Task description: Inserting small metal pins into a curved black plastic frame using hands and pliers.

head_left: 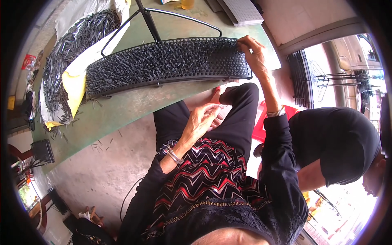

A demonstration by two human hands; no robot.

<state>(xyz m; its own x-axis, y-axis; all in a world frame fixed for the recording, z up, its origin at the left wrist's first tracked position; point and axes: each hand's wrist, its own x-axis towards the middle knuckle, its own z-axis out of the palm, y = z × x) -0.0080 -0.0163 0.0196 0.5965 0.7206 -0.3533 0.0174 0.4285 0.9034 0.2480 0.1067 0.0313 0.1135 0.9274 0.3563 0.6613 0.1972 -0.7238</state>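
1. Perforated black panel (163,65), curved and studded with dark pins, lies on the green surface (122,114).
2. Right hand (253,55) grips the panel's right end, fingers curled over its edge.
3. Left hand (202,120) hovers above the lap, fingertips pinched together; contents indiscernible.
4. Loose pins (61,61) are heaped at the left on white and yellow sheeting.

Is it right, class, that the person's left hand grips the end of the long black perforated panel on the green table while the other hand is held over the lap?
Not quite. In the head view, the right hand grips the end of the long black perforated panel on the green table; the left hand is over the lap.
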